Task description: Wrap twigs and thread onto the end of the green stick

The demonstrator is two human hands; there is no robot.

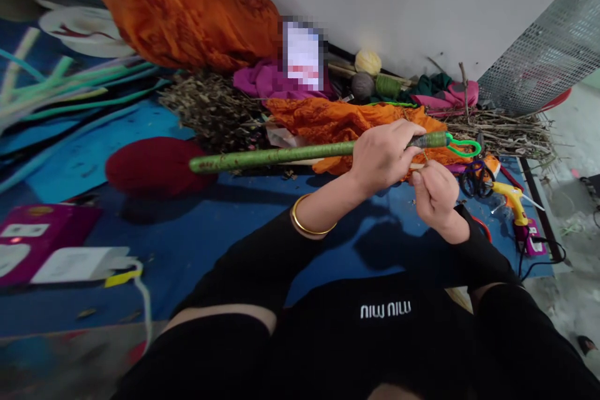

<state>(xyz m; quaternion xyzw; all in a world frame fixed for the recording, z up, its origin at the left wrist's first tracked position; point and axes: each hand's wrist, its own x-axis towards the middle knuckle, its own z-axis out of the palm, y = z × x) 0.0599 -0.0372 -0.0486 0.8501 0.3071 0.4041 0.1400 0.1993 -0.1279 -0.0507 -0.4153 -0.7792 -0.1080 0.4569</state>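
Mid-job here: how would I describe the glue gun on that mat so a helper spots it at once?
On the blue floor mat, look to its right edge, beyond the right hand pinching at the long green wrapped stick. The yellow plastic glue gun lies there, beside black-handled scissors. It is the only bright yellow, pistol-shaped tool in that clutter.

Green stick [272, 157], orange cloth [187, 9] (blue mat [140, 200] beneath)
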